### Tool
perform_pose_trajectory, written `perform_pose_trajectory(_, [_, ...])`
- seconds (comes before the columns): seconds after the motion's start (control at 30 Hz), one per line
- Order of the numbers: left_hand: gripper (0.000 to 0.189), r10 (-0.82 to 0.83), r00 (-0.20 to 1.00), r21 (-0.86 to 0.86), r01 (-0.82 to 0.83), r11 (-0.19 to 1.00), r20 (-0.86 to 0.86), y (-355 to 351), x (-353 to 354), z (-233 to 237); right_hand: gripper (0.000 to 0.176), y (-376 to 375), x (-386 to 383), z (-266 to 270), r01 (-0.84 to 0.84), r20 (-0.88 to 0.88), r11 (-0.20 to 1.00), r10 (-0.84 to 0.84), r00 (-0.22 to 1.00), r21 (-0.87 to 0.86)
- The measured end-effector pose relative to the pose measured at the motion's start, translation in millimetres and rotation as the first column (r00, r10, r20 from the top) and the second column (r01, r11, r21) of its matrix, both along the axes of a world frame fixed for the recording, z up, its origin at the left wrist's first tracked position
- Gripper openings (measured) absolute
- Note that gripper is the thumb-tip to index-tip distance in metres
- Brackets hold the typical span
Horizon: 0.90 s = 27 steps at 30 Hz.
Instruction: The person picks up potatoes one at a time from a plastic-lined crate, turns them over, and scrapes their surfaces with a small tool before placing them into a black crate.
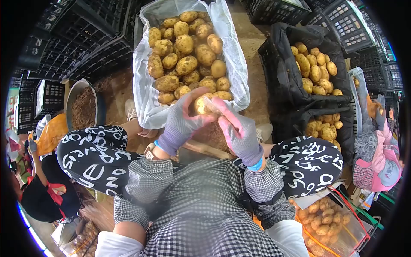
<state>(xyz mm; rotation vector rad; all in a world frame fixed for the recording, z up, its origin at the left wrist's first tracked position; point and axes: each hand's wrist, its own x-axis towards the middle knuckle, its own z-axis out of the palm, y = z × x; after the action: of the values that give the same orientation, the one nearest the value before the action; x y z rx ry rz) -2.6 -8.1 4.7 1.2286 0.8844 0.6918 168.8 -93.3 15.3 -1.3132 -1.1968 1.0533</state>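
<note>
1. Ideally, the potato point(201, 104), just above the frame's centre, should sit firmly cradled, with light fingertip contact to spare its skin.
2. It looks pale yellow and smooth, though partly covered.
3. The left hand point(182, 123) curls its fingers around it; the right hand point(243, 136) has fingertips pinched close beside it, on what I cannot tell.
4. Soil-spotted potatoes point(186, 65) fill the white-lined crate point(237, 64) at upper centre.

- Held potato point(200, 105): partly covered by left hand point(188, 118) and right hand point(234, 128); underside hidden.
- Right fingertips: blurred, can't tell if they pinch anything.
- White liner point(147, 103) hides most of its crate; lower potatoes point(184, 44) buried.
- Black crates point(81, 38): cut off by round edge.
- Apron front point(201, 222): blurred, cut off at bottom.
- Person in pink point(376, 167): small, partly cut off.
</note>
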Motion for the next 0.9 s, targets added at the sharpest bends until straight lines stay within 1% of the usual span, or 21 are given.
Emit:
perform_pose_trajectory(0.1, [0.082, -0.009, 0.999, 0.068, 0.013, 0.998, -0.047, 1.8, -4.2, -8.8, 0.047, 1.9, 5.5, 2.1, -0.114, 0.269, 0.992, 0.095, 0.958, 0.056])
perform_pose_trajectory(0.17, [0.083, 0.005, 0.999, 0.019, -0.004, 1.0, -0.053, -0.1, -4.9, -7.4, 0.046, 7.0, -0.3, -11.3, -0.023, 0.184, 0.979, -0.015, 0.983, 0.202])
perform_pose_trajectory(0.23, [0.084, 0.011, 0.998, -0.004, -0.011, 1.0, -0.062, -0.4, -3.6, -3.9, 0.046, 6.2, -2.2, -16.5, 0.027, 0.116, 0.976, -0.054, 0.992, 0.218])
perform_pose_trajectory(0.33, [0.084, 0.006, 0.997, 0.027, -0.004, 1.0, -0.07, 0.4, -1.5, -4.6, 0.045, 3.2, 2.8, -5.4, -0.029, 0.093, 0.996, 0.021, 0.995, 0.084])
perform_pose_trajectory(0.4, [0.085, -0.021, 0.996, 0.079, 0.027, 0.997, -0.082, 2.4, -3.1, -8.0, 0.045, 2.8, 6.2, 1.1, -0.108, 0.115, 0.994, 0.104, 0.988, 0.024])
perform_pose_trajectory(0.43, [0.086, -0.01, 1.0, 0.008, 0.01, 1.0, 0.013, 1.9, -2.8, -8.1, 0.045, 3.5, 7.0, -0.2, -0.03, 0.001, 0.999, 0.03, 1.0, 0.017])
perform_pose_trajectory(0.5, [0.088, 0.036, 0.979, -0.138, -0.009, 0.99, 0.199, -1.7, 1.6, -1.2, 0.046, 8.4, 9.6, 0.8, 0.118, -0.222, 0.993, -0.12, 0.968, -0.025])
perform_pose_trajectory(0.53, [0.087, 0.048, 0.965, -0.15, -0.009, 0.989, 0.258, -2.8, 4.0, 4.0, 0.047, 7.9, 17.1, 8.5, 0.128, -0.157, 0.99, -0.137, 0.978, -0.063])
perform_pose_trajectory(0.6, [0.087, 0.066, 0.925, -0.17, -0.001, 0.985, 0.375, -3.7, 9.0, 15.5, 0.043, 8.6, 14.8, -2.2, 0.107, -0.191, 0.989, -0.126, 0.974, -0.106])
perform_pose_trajectory(0.63, [0.086, 0.032, 0.926, -0.18, 0.039, 0.983, 0.377, -4.5, 10.0, 17.5, 0.042, 8.4, 12.8, -12.1, 0.095, -0.209, 0.987, -0.121, 0.97, -0.128])
perform_pose_trajectory(0.7, [0.082, -0.032, 0.926, -0.203, 0.116, 0.972, 0.377, -6.2, 10.5, 19.5, 0.042, 13.9, 6.5, -13.1, 0.07, -0.143, 0.997, -0.074, 0.987, -0.032])
perform_pose_trajectory(0.73, [0.082, -0.068, 0.952, -0.105, 0.103, 0.989, 0.299, -6.9, 10.9, 15.3, 0.043, 13.0, 2.7, -9.4, 0.052, -0.304, 0.996, -0.071, 0.95, -0.07])
perform_pose_trajectory(0.77, [0.081, -0.095, 0.972, -0.005, 0.098, 0.995, 0.217, -6.9, 12.2, 8.9, 0.043, 13.3, -0.1, -3.6, 0.027, -0.455, 0.994, -0.072, 0.888, -0.105])
perform_pose_trajectory(0.8, [0.081, -0.112, 0.985, 0.097, 0.1, 0.99, 0.132, -6.2, 12.9, 4.5, 0.046, 11.9, 0.9, -3.4, 0.049, -0.374, 0.994, -0.083, 0.924, -0.099])
perform_pose_trajectory(0.83, [0.08, -0.123, 0.985, 0.086, 0.114, 0.99, 0.117, -6.4, 12.0, 1.8, 0.048, 9.7, 2.7, -3.2, 0.067, -0.29, 0.994, -0.091, 0.953, -0.092])
perform_pose_trajectory(0.9, [0.079, -0.144, 0.986, 0.063, 0.139, 0.988, 0.086, -6.2, 10.2, 0.5, 0.05, 9.7, 2.5, -4.6, 0.076, -0.193, 0.995, -0.087, 0.977, -0.061])
